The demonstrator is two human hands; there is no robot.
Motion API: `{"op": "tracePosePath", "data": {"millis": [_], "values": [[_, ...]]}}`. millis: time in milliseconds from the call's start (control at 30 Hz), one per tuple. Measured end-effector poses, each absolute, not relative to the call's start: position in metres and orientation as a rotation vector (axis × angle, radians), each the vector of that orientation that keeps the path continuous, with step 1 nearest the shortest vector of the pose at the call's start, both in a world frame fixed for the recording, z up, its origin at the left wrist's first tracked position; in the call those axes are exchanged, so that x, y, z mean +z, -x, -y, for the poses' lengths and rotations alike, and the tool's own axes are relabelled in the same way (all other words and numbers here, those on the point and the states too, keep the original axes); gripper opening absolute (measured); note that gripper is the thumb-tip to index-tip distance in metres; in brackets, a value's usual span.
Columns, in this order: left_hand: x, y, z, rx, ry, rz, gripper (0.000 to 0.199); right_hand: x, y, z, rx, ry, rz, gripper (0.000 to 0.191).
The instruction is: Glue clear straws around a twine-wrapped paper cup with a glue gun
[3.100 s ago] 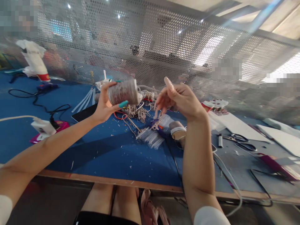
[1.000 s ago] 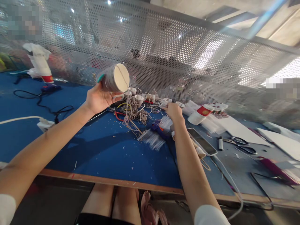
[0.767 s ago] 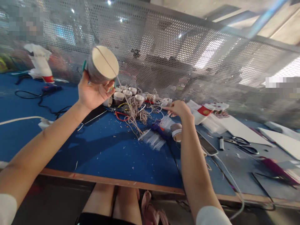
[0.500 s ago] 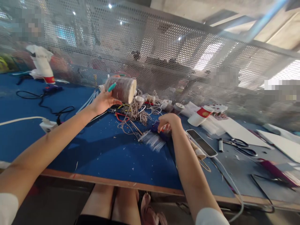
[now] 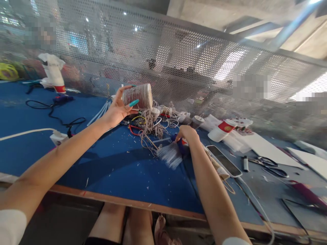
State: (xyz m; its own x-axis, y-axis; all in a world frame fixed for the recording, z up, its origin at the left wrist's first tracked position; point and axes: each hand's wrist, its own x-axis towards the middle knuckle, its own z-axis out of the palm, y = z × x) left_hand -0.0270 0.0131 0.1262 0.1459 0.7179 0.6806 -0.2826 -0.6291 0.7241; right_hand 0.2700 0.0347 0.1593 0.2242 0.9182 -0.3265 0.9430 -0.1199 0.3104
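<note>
My left hand (image 5: pixel 119 107), with long turquoise nails, holds a cord-wrapped cylinder (image 5: pixel 139 96) above the table. The cylinder lies on its side, its pale end toward the right; the thumb presses its near side, and other fingers are partly hidden behind it. Lower on the right, my right hand (image 5: pixel 188 133) has its fingers curled around a dark blue glue gun (image 5: pixel 182 147) with a red part, largely covered by the hand. Beside the gun lies a bunch of clear plastic sticks (image 5: pixel 170 156). Behind them is a tangle of grey-brown cord (image 5: pixel 150 126).
A perforated metal screen (image 5: pixel 163 68) borders the blue table (image 5: pixel 114 180). Rightward are a paper cup (image 5: pixel 222 130), phone (image 5: pixel 224 161), scissors (image 5: pixel 270 165) and white boards (image 5: pixel 273 149). Another blue glue gun (image 5: pixel 62 98) and a power adapter (image 5: pixel 58 137) with cables are leftward.
The view has shifted slightly, moving the scene rightward. The cylinder has turned a little in my left hand, and the thumb is lower and further along its side. My right hand stays at the glue gun.
</note>
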Motion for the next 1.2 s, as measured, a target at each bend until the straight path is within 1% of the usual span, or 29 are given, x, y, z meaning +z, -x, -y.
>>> {"op": "tracePosePath", "data": {"millis": [67,100,200,267,433,600,700,767,833,933,1000,1100,1200], "values": [[0.125,0.027,-0.014,1.581,-1.592,-0.453,0.071,0.152,-0.274,-0.024,0.003,-2.127,-1.704,0.048],[0.125,0.028,-0.014,1.566,-1.571,-0.459,0.073,0.147,-0.275,-0.016,0.04,-2.129,-1.754,0.048],[0.125,0.027,-0.014,1.538,-1.523,-0.465,0.077,0.128,-0.277,0.01,0.11,-2.027,-1.934,0.038],[0.126,0.026,-0.013,1.536,-1.505,-0.467,0.08,0.117,-0.275,0.024,0.129,-2.001,-1.965,0.039],[0.13,0.023,-0.009,1.525,-1.504,-0.46,0.083,0.102,-0.272,0.033,0.277,-2.188,-1.927,0.057],[0.131,0.021,-0.008,1.573,-1.57,-0.443,0.083,0.093,-0.283,0.028,0.262,-2.3,-1.98,0.051],[0.131,0.022,-0.011,1.616,-1.603,-0.436,0.086,0.098,-0.29,0.029,0.24,-2.394,-2.011,0.052],[0.13,0.022,-0.012,1.63,-1.623,-0.443,0.085,0.11,-0.293,0.032,0.163,-2.462,-2.027,0.054],[0.13,0.022,-0.013,1.651,-1.648,-0.459,0.084,0.128,-0.294,0.036,0.008,-2.579,-2.055,0.053],[0.13,0.022,-0.012,1.663,-1.672,-0.467,0.082,0.16,-0.292,0.045,-0.462,-2.77,-2.251,0.048],[0.13,0.022,-0.01,1.648,-1.664,-0.464,0.081,0.18,-0.29,0.05,-0.572,-2.805,-2.445,0.048],[0.131,0.022,-0.008,1.631,-1.649,-0.477,0.075,0.201,-0.284,0.053,-0.681,-2.686,-2.823,0.051],[0.13,0.022,-0.008,1.66,-1.661,-0.514,0.066,0.215,-0.267,0.054,-0.844,-2.441,-3.196,0.046]]}}
